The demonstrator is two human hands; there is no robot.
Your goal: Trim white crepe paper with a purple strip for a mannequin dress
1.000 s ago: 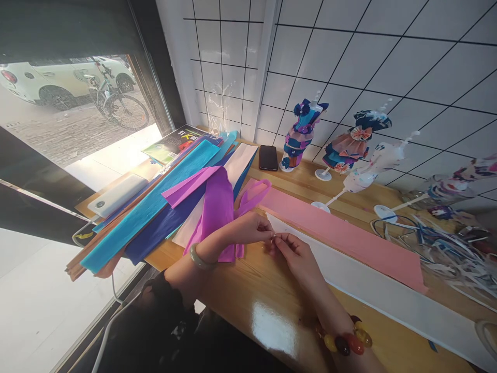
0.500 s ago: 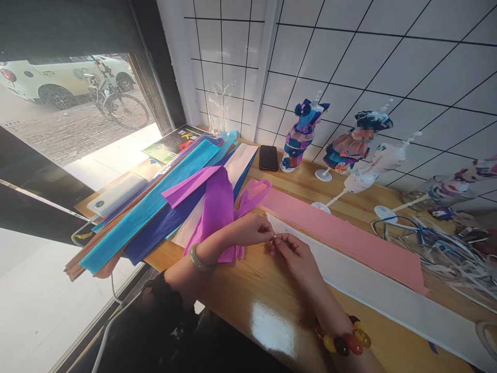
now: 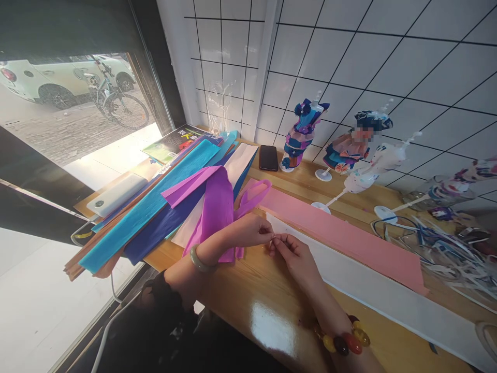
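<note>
My left hand (image 3: pixel 253 230), with a jade-coloured bangle on its wrist, is closed, its fingertips pinched together above the table. My right hand (image 3: pixel 297 258), a string of large beads (image 3: pixel 345 339) on its wrist, is also closed in a pinch, and its fingertips meet those of the left. Whatever lies between them is too small and too covered to name. Just left of the hands, purple crepe paper (image 3: pixel 218 207) lies in loose folds. A white paper strip (image 3: pixel 361 274) stretches away to the right behind my right hand, and a pink paper strip (image 3: pixel 341 223) lies beyond it.
Crepe paper strips in blue (image 3: pixel 155 207) and other colours are piled at the left, near a white power bank (image 3: pixel 118 196). A phone (image 3: pixel 268 158) lies by the wall. Small dressed mannequins (image 3: pixel 301 137) stand at the back. Tangled ribbons (image 3: pixel 446 259) cover the right side.
Both hands stay in the same place. Only the fingertips have shifted slightly, and the tiny pale bit between them shows less than before.
</note>
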